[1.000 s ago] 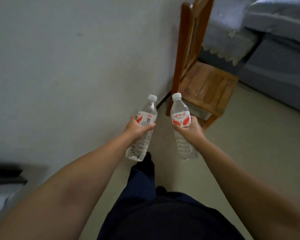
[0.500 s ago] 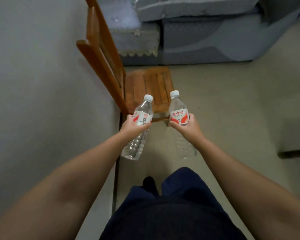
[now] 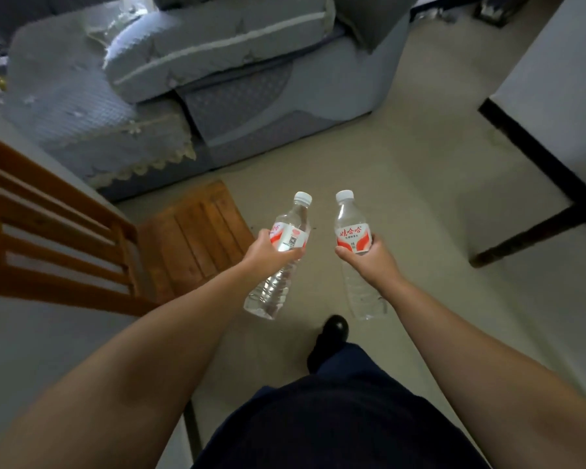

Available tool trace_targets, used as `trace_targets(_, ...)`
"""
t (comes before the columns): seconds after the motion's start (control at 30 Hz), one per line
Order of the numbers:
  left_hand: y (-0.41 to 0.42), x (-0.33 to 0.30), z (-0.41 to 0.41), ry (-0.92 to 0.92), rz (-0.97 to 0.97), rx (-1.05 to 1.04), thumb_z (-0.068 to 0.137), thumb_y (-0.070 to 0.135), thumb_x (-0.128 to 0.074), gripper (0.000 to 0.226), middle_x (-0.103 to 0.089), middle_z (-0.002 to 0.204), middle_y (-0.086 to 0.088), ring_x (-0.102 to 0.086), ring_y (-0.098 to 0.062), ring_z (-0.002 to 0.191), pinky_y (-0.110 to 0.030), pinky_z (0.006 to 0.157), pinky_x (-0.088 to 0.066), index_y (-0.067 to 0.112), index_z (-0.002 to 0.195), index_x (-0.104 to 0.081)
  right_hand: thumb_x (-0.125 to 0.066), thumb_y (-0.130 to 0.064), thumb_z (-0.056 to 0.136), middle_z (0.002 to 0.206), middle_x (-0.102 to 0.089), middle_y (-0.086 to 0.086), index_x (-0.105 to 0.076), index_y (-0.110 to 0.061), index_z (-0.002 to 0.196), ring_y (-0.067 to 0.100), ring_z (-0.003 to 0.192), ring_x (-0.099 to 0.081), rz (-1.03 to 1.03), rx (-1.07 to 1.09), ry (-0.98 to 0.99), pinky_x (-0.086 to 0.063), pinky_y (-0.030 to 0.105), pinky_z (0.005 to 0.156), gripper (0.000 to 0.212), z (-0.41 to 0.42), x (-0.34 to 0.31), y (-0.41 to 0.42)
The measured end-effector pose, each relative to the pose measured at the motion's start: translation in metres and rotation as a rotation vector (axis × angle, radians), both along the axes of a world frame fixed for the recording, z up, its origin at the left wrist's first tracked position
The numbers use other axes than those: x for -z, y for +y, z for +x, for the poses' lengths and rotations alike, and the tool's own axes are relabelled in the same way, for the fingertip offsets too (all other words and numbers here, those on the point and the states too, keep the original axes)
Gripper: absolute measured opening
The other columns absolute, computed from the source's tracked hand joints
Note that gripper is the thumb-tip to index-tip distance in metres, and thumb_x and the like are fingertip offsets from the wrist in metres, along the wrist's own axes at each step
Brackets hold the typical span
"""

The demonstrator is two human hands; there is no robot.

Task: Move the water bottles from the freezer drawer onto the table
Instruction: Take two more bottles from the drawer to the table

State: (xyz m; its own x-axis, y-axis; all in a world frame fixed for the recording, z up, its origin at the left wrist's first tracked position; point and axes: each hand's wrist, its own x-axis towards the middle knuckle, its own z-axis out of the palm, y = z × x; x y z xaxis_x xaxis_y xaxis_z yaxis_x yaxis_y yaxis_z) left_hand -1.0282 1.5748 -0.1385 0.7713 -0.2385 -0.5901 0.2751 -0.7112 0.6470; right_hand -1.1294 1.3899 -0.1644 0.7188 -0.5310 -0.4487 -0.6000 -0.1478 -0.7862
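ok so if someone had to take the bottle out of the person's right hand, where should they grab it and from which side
Probably the shoulder just under the white cap, from above. The right hand wraps the bottle at and below its label, so the grip there is taken. The bottle stands near upright, with its cap end bare and the lower body partly behind the wrist.

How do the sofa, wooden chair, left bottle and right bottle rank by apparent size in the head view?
1. sofa
2. wooden chair, nearer the camera
3. left bottle and right bottle: alike, not ranked
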Motion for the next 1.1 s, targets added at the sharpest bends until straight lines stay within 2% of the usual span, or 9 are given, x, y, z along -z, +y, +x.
trace_targets(0.17,-0.083,-0.006,0.052,-0.021,0.005,0.043,0.074,0.043,-0.076,0.070,-0.058,0.110,-0.002,-0.062,-0.022,0.097,-0.040,0.088,-0.054,0.014,0.127,-0.040,-0.078,-0.037,0.076,0.103,-0.063,-0.001,-0.050,-0.013,0.119,0.014,0.088,-0.060,-0.005,0.054,-0.022,-0.044,0.021,0.066,0.057,0.034,-0.015,-0.082)
trace_targets(0.3,-0.139,-0.008,0.078,-0.026,0.002,0.110,0.076,0.043,-0.075,0.070,-0.057,0.109,-0.001,-0.060,-0.020,0.095,-0.035,0.080,-0.053,0.014,0.129,-0.040,-0.077,-0.039,0.075,0.104,-0.065,0.000,-0.053,-0.010,0.119,0.017,0.093,-0.063,-0.017,0.160,-0.031,-0.042,0.021,0.064,0.058,0.046,-0.015,-0.132)
trace_targets(0.37,-0.166,-0.011,0.090,-0.024,-0.008,0.152,0.077,0.042,-0.075,0.071,-0.056,0.111,-0.002,-0.060,-0.021,0.097,-0.036,0.082,-0.053,0.013,0.130,-0.039,-0.077,-0.038,0.077,0.103,-0.063,-0.001,-0.051,-0.010,0.119,0.017,0.091,-0.060,-0.011,0.200,-0.021,-0.042,0.023,0.067,0.057,0.051,-0.018,-0.150)
trace_targets(0.5,-0.217,-0.010,0.111,-0.028,0.002,0.254,0.078,0.040,-0.075,0.071,-0.055,0.110,-0.003,-0.057,-0.021,0.095,-0.034,0.080,-0.049,0.010,0.131,-0.039,-0.077,-0.035,0.078,0.100,-0.061,-0.001,-0.050,-0.011,0.119,0.014,0.086,-0.058,-0.010,0.263,0.004,-0.039,0.016,0.057,0.055,0.056,-0.014,-0.186)
trace_targets(0.7,-0.311,-0.002,0.174,-0.044,-0.012,0.410,0.076,0.038,-0.077,0.074,-0.052,0.108,0.001,-0.054,-0.018,0.093,-0.030,0.077,-0.042,0.008,0.132,-0.040,-0.079,-0.037,0.074,0.104,-0.067,0.003,-0.053,-0.011,0.117,0.017,0.089,-0.063,0.000,0.419,0.003,-0.046,0.025,0.070,0.057,0.097,-0.005,-0.262)
trace_targets(0.8,-0.353,-0.003,0.206,-0.061,-0.012,0.477,0.073,0.040,-0.078,0.075,-0.058,0.115,-0.002,-0.058,-0.021,0.097,-0.031,0.080,-0.046,0.009,0.131,-0.041,-0.079,-0.036,0.075,0.101,-0.066,0.000,-0.054,-0.012,0.116,0.014,0.084,-0.062,-0.006,0.464,0.003,-0.043,0.020,0.061,0.054,0.119,-0.010,-0.293)
trace_targets(0.9,-0.410,-0.006,0.247,-0.052,-0.001,0.548,0.070,0.043,-0.079,0.073,-0.060,0.114,-0.001,-0.060,-0.020,0.097,-0.032,0.079,-0.048,0.012,0.126,-0.044,-0.079,-0.038,0.074,0.103,-0.068,0.001,-0.056,-0.012,0.117,0.013,0.083,-0.063,-0.005,0.550,0.003,-0.043,0.018,0.060,0.055,0.147,-0.013,-0.334)
trace_targets(1.0,-0.467,-0.014,0.283,-0.065,-0.012,0.647,0.063,0.049,-0.079,0.076,-0.064,0.112,0.000,-0.063,-0.019,0.094,-0.033,0.079,-0.051,0.015,0.123,-0.049,-0.078,-0.043,0.074,0.106,-0.068,0.002,-0.056,-0.014,0.118,0.016,0.088,-0.063,0.004,0.640,0.016,-0.045,0.024,0.069,0.057,0.173,-0.015,-0.370)
trace_targets(1.1,-0.522,-0.017,0.309,-0.085,-0.022,0.724,0.066,0.047,-0.079,0.071,-0.061,0.107,0.002,-0.061,-0.017,0.091,-0.029,0.074,-0.045,0.015,0.121,-0.047,-0.076,-0.046,0.075,0.108,-0.066,0.000,-0.055,-0.016,0.120,0.017,0.091,-0.062,-0.006,0.709,0.024,-0.046,0.028,0.075,0.057,0.193,-0.019,-0.401)
